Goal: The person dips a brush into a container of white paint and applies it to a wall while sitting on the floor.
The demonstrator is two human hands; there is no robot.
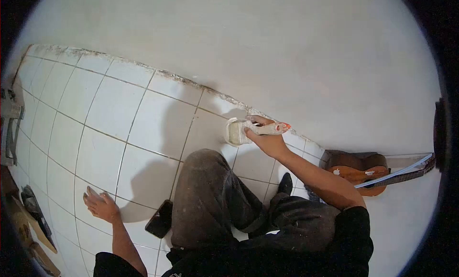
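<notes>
My right hand (260, 129) is closed around a wide paintbrush (272, 129) close to the foot of the wall. White paint coats most of the brush, and orange shows at the end of its handle, which points right. Its broad pale head (234, 133) faces left, over the floor tiles. Away to the left, my left hand (102, 206) rests on the white tiled floor (103, 145) with its fingers spread, holding nothing. A dark phone (160, 219) lies on the tiles between that hand and my bent knee.
The pale wall (287, 47) meets the floor along a rough, dirty edge. A small brown guitar (356, 168) leans by the wall at right, with a light blue tube (397, 172) across it. Cardboard pieces (38, 229) and a grey metal object (10, 126) stand at far left.
</notes>
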